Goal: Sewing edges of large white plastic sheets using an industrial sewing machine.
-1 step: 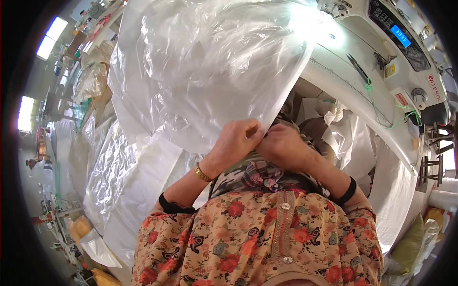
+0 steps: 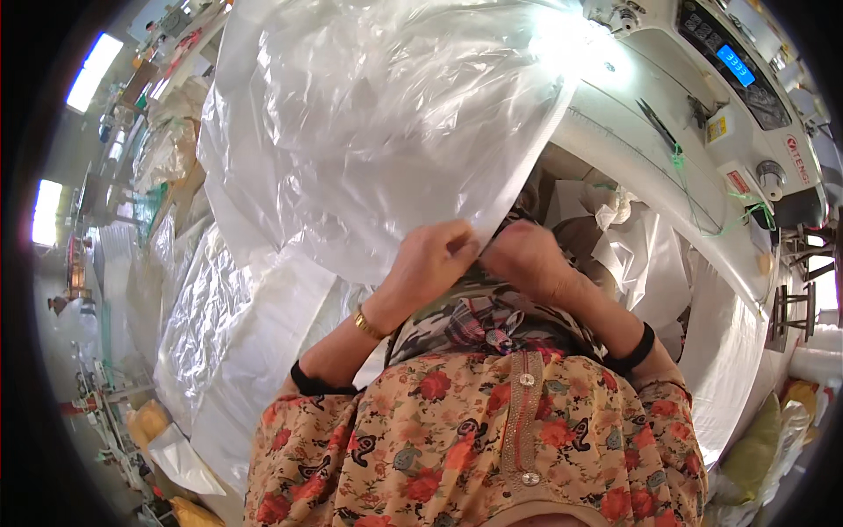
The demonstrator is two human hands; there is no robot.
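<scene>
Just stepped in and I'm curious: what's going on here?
A person in a floral top has both hands at the near corner of a large, see-through plastic sheet. The left hand appears to pinch that corner; the right hand is curled close beside it, and whether it grips anything is hard to tell. The sheet spreads up toward a bright light at a white sewing machine. A dark pointed tool lies on the machine's pale surface, with green thread near it.

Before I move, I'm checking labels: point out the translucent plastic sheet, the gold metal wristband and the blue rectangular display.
Translucent plastic sheet (image 2: 369, 149): head view, broad middle.
Gold metal wristband (image 2: 369, 326): head view, band's middle.
Blue rectangular display (image 2: 736, 66): head view, screen centre.
</scene>
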